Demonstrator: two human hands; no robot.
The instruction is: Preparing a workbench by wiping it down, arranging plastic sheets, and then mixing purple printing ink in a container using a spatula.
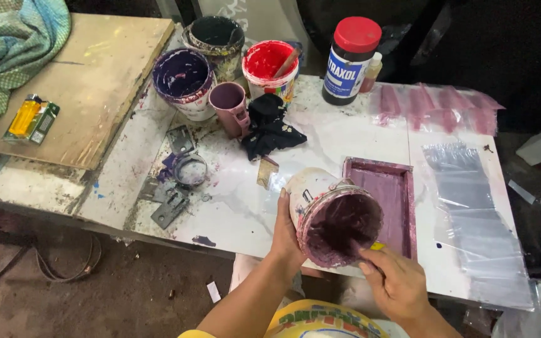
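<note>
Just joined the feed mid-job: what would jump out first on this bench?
Front and centre, the left hand tilts a white bucket smeared with purple paint, while the right hand reaches its rim. Just behind it lies a purple-stained rectangular frame. At the table's far edge stands a cluster of paint tubs, the red bucket brightest.

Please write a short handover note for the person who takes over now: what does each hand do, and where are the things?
Left hand: holds the white bucket, tilted toward the person, its inside coated purple.
Right hand: at the bucket's rim, gripping a tool I cannot make out.
Purple-stained rectangular frame: flat on the table, just behind the bucket.
Purple bucket, red bucket, mug, black rag: at the far edge.
The bucket is still coated with paint.
</note>
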